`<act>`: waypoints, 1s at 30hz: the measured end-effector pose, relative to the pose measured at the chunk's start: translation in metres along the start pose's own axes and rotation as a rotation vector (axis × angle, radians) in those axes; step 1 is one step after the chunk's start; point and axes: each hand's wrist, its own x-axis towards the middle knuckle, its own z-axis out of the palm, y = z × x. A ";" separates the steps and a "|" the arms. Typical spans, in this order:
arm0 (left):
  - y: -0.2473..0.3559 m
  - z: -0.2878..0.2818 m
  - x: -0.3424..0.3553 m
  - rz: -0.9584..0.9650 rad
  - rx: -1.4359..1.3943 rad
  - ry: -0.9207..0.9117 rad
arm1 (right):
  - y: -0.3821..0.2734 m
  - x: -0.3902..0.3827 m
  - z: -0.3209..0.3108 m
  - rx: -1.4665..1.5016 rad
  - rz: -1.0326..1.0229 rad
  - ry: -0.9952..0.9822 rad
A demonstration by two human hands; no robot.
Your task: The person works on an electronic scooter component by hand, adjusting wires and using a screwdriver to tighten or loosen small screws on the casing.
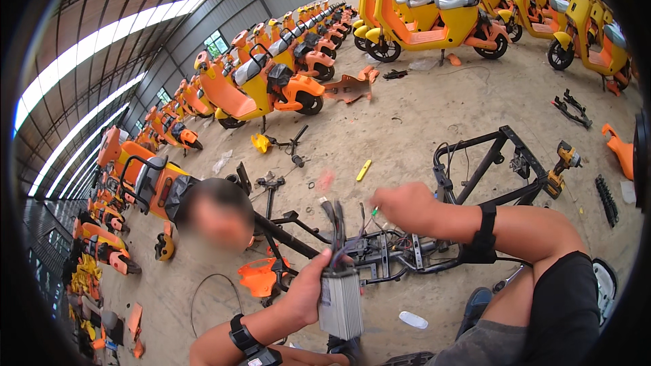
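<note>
A silver finned controller box (341, 305) is in my left hand (310, 291), with the fingers wrapped round its upper side. A bundle of dark cables (336, 227) rises from the top of the box, and one carries a pale connector at its end. My right hand (410, 209) is closed above and to the right of the bundle. Just below its fingertips is a thin wire with a green end (375, 211), which it seems to pinch. Behind both hands lies a bare black scooter frame (393, 257) with loose wiring along it.
A yellow cordless drill (563, 166) stands against the frame's right end. On the concrete floor are a yellow-green utility knife (364, 170), an orange plastic part (261, 276) and a black spring shock absorber (606, 200). Another person (213, 217) is close at left. Rows of orange-yellow scooters (434, 27) stand behind.
</note>
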 end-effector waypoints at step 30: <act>-0.014 -0.017 0.008 0.376 0.239 0.017 | -0.047 0.017 -0.037 1.360 0.370 -0.369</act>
